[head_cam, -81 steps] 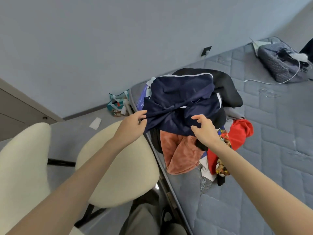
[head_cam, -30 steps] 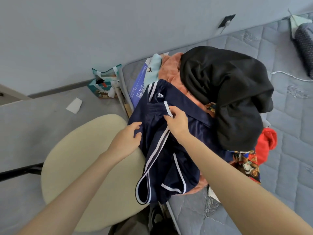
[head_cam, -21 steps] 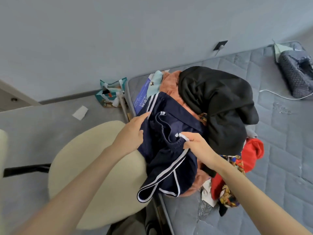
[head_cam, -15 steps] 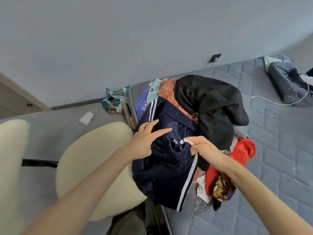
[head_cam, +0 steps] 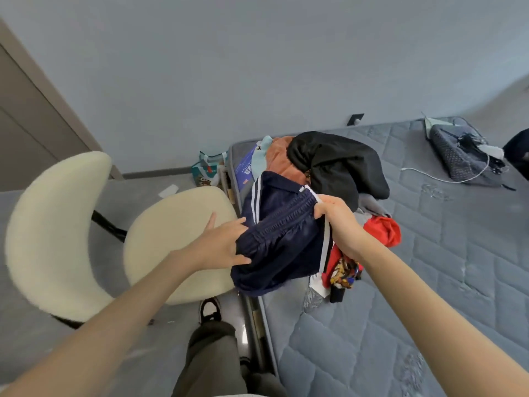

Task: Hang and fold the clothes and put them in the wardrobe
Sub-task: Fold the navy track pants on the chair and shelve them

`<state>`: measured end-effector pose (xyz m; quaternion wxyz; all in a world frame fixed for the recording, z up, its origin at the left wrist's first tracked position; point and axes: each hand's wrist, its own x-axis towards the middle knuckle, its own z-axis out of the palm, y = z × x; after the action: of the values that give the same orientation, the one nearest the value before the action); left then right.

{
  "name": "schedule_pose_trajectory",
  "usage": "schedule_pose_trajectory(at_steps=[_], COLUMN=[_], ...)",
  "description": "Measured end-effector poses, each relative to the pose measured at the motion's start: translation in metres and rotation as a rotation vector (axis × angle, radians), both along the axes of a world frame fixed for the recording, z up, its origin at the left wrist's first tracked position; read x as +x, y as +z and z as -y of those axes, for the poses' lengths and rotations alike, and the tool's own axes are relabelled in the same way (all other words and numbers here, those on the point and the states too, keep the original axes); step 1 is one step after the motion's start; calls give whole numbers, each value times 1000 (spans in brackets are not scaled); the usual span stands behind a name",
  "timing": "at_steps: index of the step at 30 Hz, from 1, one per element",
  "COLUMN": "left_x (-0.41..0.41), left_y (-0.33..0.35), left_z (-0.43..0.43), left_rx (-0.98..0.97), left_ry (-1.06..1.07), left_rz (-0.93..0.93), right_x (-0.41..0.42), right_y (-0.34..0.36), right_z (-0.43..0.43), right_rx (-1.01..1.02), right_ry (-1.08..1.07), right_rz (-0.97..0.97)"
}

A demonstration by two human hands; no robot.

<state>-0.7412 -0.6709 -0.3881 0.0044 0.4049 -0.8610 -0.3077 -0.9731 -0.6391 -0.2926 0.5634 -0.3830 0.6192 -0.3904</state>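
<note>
A navy garment with white side stripes is lifted off the clothes pile at the near corner of the grey mattress. My right hand grips the right end of its elastic waistband. My left hand holds the left end, fingers tucked into the fabric. Behind it lie a black garment, an orange one and a red one.
A cream chair stands just left of the bed, its backrest further left. A small printed bag sits on the floor by the wall. A dark bag with a white cable lies on the far mattress. A wardrobe panel is at left.
The navy garment was pulled out of the pile and raised. My hands moved apart to the two ends of its waistband, and the view tilted back from the bed.
</note>
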Motion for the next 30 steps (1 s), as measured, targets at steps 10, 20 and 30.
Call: schedule_pose_trajectory(at_steps=[10,20,30], left_x=[118,238,335], left_y=[155,263,292], left_z=[-88,-268,-484], left_rx=[-401,-245,-67], left_ry=[225,1001,1200], left_rz=[-209,-368,-174], right_x=[119,284,425], right_y=[102,197,212], right_z=[2,-86,-246], right_rx=[-63,-447,-756], right_ry=[24,514,862], right_rz=[255,52,-86])
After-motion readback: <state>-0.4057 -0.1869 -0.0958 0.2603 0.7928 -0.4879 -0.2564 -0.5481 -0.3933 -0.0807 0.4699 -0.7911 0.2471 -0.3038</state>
